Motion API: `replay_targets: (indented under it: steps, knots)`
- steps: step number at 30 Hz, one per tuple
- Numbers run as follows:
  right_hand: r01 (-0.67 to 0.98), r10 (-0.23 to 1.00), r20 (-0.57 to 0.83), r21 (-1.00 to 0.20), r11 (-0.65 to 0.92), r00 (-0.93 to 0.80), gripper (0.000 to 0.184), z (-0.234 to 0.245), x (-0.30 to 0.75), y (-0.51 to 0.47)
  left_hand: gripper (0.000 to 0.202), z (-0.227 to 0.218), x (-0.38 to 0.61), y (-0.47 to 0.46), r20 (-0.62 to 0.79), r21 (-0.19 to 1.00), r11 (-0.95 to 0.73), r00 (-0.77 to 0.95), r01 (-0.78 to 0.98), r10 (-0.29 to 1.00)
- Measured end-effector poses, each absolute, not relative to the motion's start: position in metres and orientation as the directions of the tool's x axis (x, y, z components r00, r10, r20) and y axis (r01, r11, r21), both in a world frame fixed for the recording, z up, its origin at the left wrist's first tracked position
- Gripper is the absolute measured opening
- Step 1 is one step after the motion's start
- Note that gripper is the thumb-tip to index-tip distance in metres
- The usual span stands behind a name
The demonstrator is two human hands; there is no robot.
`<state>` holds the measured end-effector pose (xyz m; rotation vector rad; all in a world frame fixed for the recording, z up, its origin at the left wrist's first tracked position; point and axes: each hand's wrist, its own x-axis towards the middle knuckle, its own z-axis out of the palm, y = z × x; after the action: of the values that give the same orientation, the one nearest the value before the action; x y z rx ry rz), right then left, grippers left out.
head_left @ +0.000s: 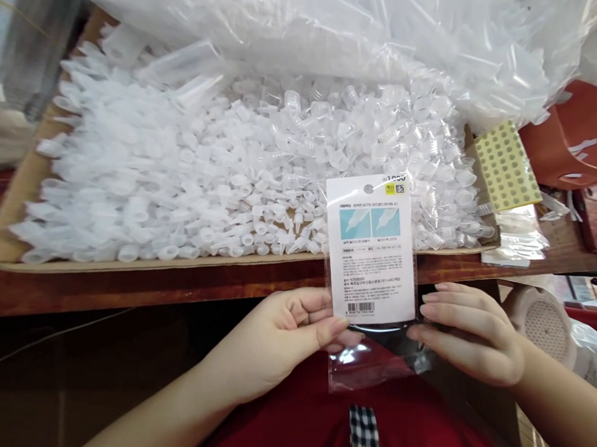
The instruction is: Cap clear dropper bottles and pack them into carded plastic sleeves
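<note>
My left hand pinches the lower left side of a clear plastic bag between thumb and fingers. Inside the bag stands a white printed card with two small blue pictures, a barcode and a yellow sticker near its top. Below the card the bag looks flat and see-through. My right hand is at the bag's right edge, its fingers stretched out and slightly apart, the fingertips close to or touching the edge. Just beyond the card lies a wide cardboard tray heaped with small translucent plastic nozzle caps.
Clear plastic bags pile up behind the caps. A yellow sheet of round stickers lies right of the tray, by an orange-red container. The tray rests on a reddish wooden table. A pale round perforated object is at lower right.
</note>
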<state>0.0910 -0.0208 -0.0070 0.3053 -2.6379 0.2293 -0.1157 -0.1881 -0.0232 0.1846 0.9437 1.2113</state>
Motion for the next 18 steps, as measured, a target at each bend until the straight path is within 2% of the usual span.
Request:
replay_targets:
  steps: [2,5,9,12,15,18]
  knots:
    - [-0.234,-0.134,0.507,-0.139,0.962,-0.852,0.014,-0.009,0.094,-0.029,0.022,-0.023,-0.114,-0.188,-0.522,0.559,0.366,0.027,-0.744,0.853]
    - [-0.270,-0.170,0.531,-0.116,0.956,-0.830,0.019,-0.004,0.088,-0.047,0.023,-0.023,-0.111,-0.188,-0.511,0.522,0.343,0.036,-0.781,0.859]
    - [-0.287,-0.230,0.407,-0.085,0.954,-0.884,0.010,0.014,0.066,-0.065,0.026,-0.025,-0.110,-0.188,-0.450,0.505,0.340,0.094,-0.793,0.888]
    - [-0.255,-0.189,0.333,-0.166,0.953,-0.924,0.019,0.023,0.049,-0.069,0.028,-0.029,-0.110,-0.191,-0.378,0.505,0.315,0.122,-0.804,0.918]
    - [-0.236,-0.163,0.298,-0.230,0.944,-0.941,0.013,0.024,0.040,-0.069,0.029,-0.032,-0.111,-0.195,-0.353,0.497,0.300,0.126,-0.814,0.927]
    - [-0.280,-0.226,0.270,-0.181,0.943,-0.936,0.012,0.024,0.041,-0.066,0.028,-0.033,-0.113,-0.196,-0.349,0.475,0.286,0.120,-0.832,0.930]
